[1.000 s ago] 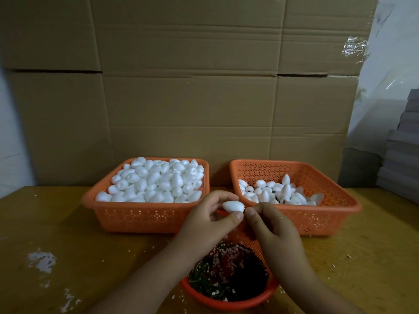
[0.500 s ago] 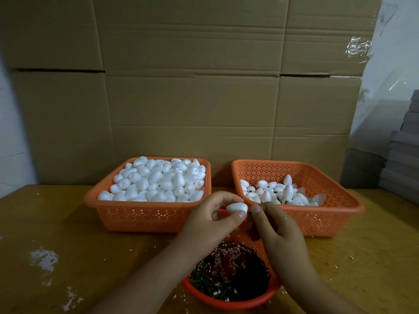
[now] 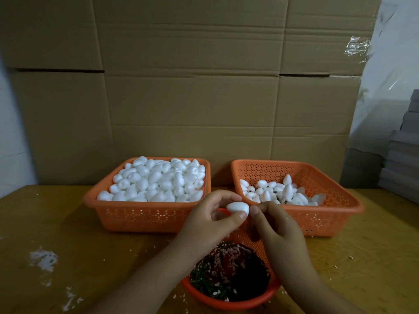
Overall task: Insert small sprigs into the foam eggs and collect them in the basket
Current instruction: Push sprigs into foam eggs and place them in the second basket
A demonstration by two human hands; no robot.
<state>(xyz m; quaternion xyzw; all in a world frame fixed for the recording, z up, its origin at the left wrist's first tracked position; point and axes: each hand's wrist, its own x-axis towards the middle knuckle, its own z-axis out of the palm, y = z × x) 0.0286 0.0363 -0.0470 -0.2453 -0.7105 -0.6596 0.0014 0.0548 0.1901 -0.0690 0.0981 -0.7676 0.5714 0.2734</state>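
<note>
My left hand [image 3: 208, 225] holds a white foam egg [image 3: 237, 208] between thumb and fingers, above the small round orange basket [image 3: 238, 303] of dark green and red sprigs. My right hand [image 3: 275, 225] has its fingertips pinched together against the egg's right end; any sprig there is hidden by the fingers. The left orange basket [image 3: 145, 217] is heaped with plain foam eggs. The right orange basket [image 3: 322, 219] holds a smaller layer of eggs.
A wall of brown cardboard [image 3: 192, 91] stands right behind the baskets. The wooden table [image 3: 79, 245] carries white foam crumbs at the left and front. Grey stacked sheets [image 3: 403, 159] sit at the far right.
Both hands stayed together at the egg; they and the egg shifted slightly, with my right fingertips closing in on the egg's right end.
</note>
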